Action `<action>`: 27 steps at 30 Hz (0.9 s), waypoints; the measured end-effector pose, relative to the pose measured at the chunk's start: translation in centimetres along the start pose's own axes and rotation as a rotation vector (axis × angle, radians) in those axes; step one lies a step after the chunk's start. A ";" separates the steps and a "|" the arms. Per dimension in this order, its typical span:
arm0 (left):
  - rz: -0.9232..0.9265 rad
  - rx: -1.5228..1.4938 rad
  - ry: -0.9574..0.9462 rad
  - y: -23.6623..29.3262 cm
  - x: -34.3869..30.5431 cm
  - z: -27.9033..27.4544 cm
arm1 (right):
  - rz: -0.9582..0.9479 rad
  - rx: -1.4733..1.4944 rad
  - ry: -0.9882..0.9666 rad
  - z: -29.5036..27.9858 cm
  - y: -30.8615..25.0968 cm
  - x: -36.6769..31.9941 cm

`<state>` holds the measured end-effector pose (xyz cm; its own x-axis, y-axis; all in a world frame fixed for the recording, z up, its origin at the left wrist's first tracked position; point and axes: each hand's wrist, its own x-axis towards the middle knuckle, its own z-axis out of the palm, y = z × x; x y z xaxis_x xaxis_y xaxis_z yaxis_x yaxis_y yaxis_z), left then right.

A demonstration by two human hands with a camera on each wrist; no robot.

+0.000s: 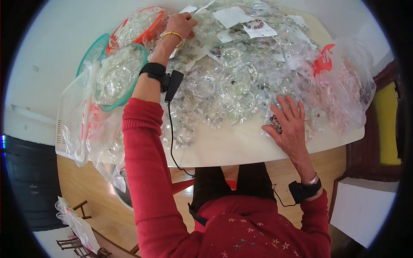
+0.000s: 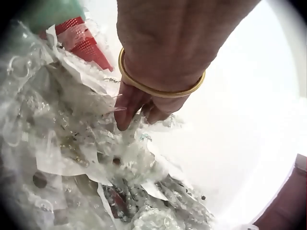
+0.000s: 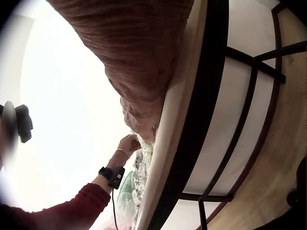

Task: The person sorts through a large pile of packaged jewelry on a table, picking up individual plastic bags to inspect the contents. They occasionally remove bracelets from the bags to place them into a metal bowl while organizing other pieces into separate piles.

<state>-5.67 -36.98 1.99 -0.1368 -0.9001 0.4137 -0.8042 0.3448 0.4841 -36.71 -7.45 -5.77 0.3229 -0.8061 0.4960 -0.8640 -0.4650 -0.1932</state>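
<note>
Head view, starting at the near edge of the desk (image 1: 223,148): the right hand (image 1: 290,124) lies flat with fingers spread, pressing down on a small bead packet (image 1: 275,124). Past it, the pile of clear packets (image 1: 232,81) covers most of the top. Way at the back, the left hand (image 1: 183,23) has its fingers curled into the pile, pinching a far packet (image 2: 128,138) by the look of it. They seem light, crinkly and slippery, so I'd grab a corner.

The left grip (image 2: 144,103) has its fingertips sunk out of sight in the pile of clear packets (image 2: 72,153), whose contents are too small to identify, while the right grip (image 3: 139,100) is a blurred close mass, fingers hidden behind the tabletop (image 3: 165,153) edge.
</note>
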 end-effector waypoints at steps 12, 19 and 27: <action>-0.128 -0.503 -0.142 1.8 -2.5 -0.3 | 0.006 0.021 0.029 0.0 0.0 -0.1; -0.226 -1.299 -0.361 3.4 -6.7 -1.3 | -0.001 0.022 0.043 0.2 0.1 -0.3; -0.270 -1.459 -0.528 6.0 -10.9 -2.6 | -0.021 0.002 0.065 0.2 0.0 -0.4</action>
<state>-7.51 -24.45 2.37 -0.5163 -0.8554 0.0411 0.3490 -0.1664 0.9222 -36.78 -7.19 -6.19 0.3151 -0.7704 0.5543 -0.8563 -0.4827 -0.1840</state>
